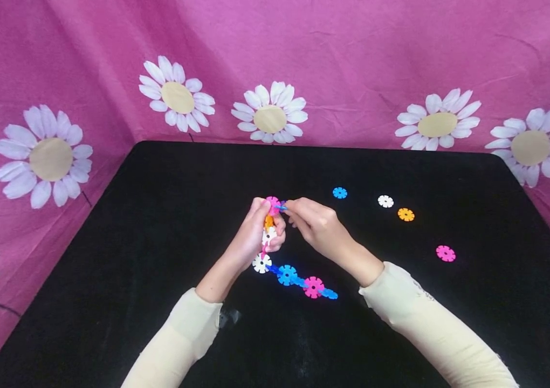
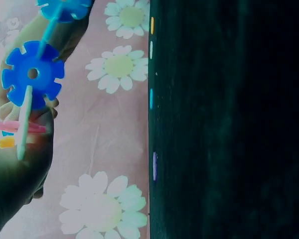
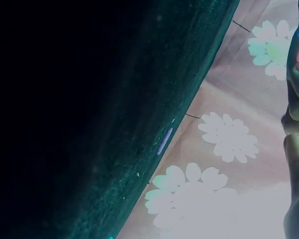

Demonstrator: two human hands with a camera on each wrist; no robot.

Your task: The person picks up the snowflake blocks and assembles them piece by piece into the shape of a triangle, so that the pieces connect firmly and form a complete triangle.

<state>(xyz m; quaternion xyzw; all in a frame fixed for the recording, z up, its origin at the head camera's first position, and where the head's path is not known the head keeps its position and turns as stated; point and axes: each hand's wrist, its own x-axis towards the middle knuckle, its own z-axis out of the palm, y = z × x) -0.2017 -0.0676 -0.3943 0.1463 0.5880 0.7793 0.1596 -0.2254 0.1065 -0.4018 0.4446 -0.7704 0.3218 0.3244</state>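
My left hand grips a chain of interlocking notched discs near its upper end, with thumb and curled fingers around it. A pink disc shows at the thumb, above an orange disc and a white disc. Below the hand the chain hangs and bends right through another white disc, a dark blue disc, a light blue disc and a second pink disc. My right hand pinches a small blue disc against the upper pink disc's edge; the fingers partly hide it.
Loose discs lie on the black table to the right: blue, white, orange and pink. A purple disc lies near the table edge in the left wrist view. A pink flowered cloth hangs behind.
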